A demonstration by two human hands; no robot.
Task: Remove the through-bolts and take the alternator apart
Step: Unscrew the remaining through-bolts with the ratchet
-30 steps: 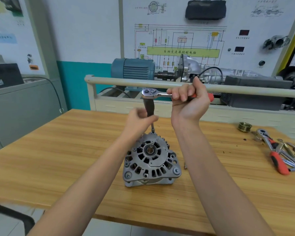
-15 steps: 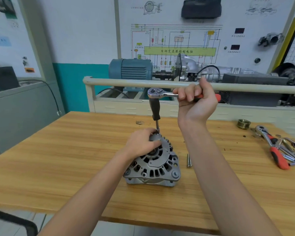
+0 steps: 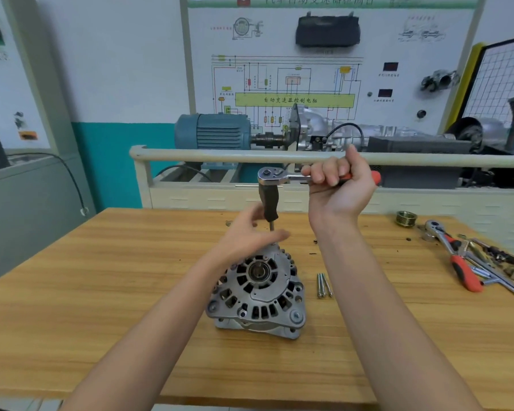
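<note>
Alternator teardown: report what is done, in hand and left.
Done: two loose bolts lie on the table beside the alternator. In hand: the right hand grips the ratchet, its extension standing at the housing's far edge, where the left hand rests. Left: the housing is still in one piece.

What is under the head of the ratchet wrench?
Under the ratchet wrench head, a black extension and thin shaft run down toward the alternator. The left hand covers the shaft's lower end, so the bolt there is hidden.
</note>
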